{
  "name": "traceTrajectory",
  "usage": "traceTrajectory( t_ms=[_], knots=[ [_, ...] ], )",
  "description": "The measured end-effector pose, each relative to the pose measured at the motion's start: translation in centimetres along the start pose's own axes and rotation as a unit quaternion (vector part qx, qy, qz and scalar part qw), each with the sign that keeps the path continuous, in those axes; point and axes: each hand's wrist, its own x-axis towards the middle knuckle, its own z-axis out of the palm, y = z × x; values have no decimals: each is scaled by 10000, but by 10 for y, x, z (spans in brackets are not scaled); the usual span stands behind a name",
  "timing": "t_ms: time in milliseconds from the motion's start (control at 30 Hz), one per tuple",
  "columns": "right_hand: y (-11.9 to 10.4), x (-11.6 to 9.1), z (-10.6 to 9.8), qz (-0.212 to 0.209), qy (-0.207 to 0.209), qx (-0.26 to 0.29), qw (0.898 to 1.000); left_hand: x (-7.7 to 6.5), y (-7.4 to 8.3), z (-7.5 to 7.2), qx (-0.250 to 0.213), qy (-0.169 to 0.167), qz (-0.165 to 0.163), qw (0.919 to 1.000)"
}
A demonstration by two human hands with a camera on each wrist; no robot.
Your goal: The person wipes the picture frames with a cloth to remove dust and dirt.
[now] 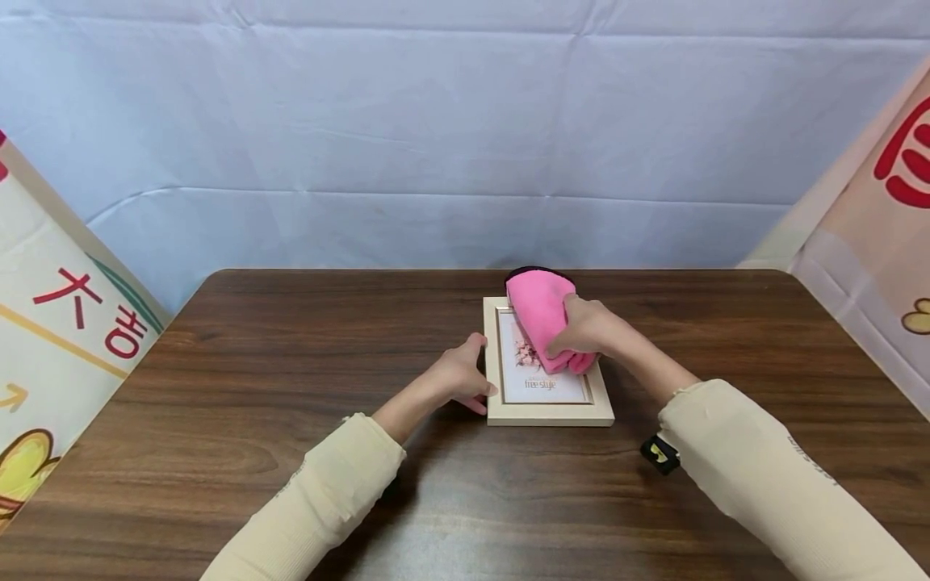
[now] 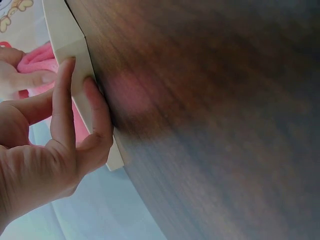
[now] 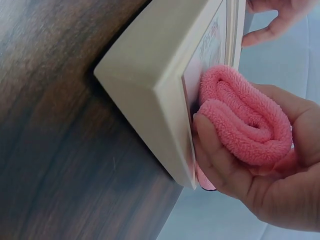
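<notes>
A cream picture frame (image 1: 550,415) lies flat on the brown table, its print (image 1: 539,394) showing pink flowers and the words "free style". My right hand (image 1: 592,327) grips a folded pink towel (image 1: 536,303) against the frame's face, covering the upper right of the print. Seen from the right wrist, the thick fluffy folds (image 3: 245,117) sit between thumb and fingers. Along the frame's left border rests my left hand (image 1: 459,373); in the left wrist view its fingertips touch the frame's side (image 2: 67,42) without wrapping round it.
The wood-grain table (image 1: 291,363) extends to both sides of the frame. Behind it hangs a pale blue-white cloth (image 1: 407,145). Printed panels with red characters stand at the left (image 1: 80,323) and right (image 1: 879,242). Small dark devices sit beneath the cream sleeves (image 1: 763,476).
</notes>
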Motion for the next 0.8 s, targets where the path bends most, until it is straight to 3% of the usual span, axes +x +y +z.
traceTrajectory(
  t_ms=[333, 800],
  knots=[
    [1, 2, 5, -105, 31, 27, 9999, 2, 2, 3, 32, 31, -21, 10000],
    [-15, 2, 21, -323, 10, 121, 9994, 3, 1, 3, 23, 22, -28, 10000]
  ],
)
